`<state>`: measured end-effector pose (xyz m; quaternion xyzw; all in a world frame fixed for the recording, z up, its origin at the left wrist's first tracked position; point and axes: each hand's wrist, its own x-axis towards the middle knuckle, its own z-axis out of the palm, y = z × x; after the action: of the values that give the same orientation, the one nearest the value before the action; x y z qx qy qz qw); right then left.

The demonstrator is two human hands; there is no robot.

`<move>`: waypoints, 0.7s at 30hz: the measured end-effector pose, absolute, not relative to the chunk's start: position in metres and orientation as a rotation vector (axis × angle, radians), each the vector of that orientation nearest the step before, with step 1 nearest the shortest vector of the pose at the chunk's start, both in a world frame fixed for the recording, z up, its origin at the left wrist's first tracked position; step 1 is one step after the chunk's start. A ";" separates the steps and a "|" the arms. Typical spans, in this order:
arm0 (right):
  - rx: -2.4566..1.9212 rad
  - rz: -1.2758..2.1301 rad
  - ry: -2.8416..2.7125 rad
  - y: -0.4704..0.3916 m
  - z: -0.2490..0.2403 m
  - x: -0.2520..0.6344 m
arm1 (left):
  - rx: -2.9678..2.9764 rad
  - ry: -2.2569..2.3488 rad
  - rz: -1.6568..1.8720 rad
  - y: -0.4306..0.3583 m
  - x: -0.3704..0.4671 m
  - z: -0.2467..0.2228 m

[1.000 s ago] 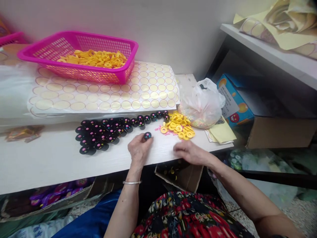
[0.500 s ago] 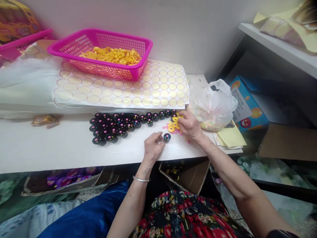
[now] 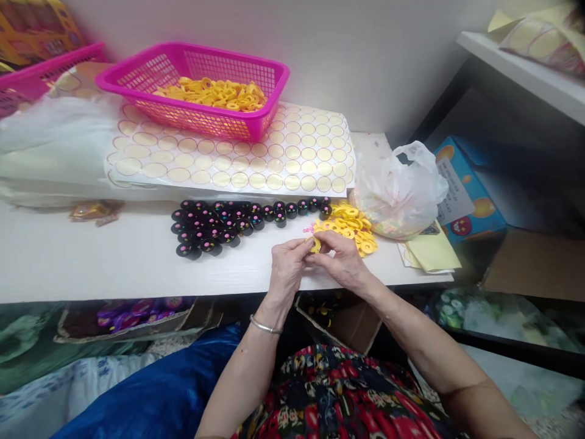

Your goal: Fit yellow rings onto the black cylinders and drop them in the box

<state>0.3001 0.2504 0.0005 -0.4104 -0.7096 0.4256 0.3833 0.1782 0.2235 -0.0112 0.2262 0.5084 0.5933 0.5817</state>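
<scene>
Near the front edge of the table, my two hands meet around a yellow ring piece [image 3: 314, 245]. My left hand [image 3: 289, 262] pinches it from the left with thumb and fingers. From the right, my right hand [image 3: 342, 259] grips the same piece; whatever lies beneath it is covered by my fingers. Just behind my right hand is a heap of yellow ring pieces [image 3: 351, 227], with a few small pink beads [image 3: 309, 229] at its left. To the left, small round black pots [image 3: 210, 245] with pink and coloured dots on top stand grouped, trailing off in a row towards the heap.
A pink basket [image 3: 262, 125] of yellow pieces rests on sticker sheets [image 3: 311, 166] at the back. On the right are a tied plastic bag [image 3: 397, 189], folded yellow paper [image 3: 429, 250] and a blue box [image 3: 470, 189]. An open carton [image 3: 351, 323] sits below the table edge.
My right hand has come left from the yellow pieces to meet my left hand, with a yellow ring piece now between them. The lone black pot beside my left hand is out of sight.
</scene>
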 end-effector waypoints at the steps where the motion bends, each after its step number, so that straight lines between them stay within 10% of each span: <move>1: -1.063 0.982 -1.884 0.250 0.000 0.299 | 0.521 1.196 1.376 0.223 0.178 -0.011; 21: -1.155 0.998 -2.140 0.263 -0.012 0.301 | 1.124 1.689 1.258 0.224 0.174 -0.039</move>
<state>0.3007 0.2635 -0.0119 -0.4249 -0.7876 0.3671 0.2536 0.1741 0.2237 -0.0387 0.4376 0.6576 0.4901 0.3685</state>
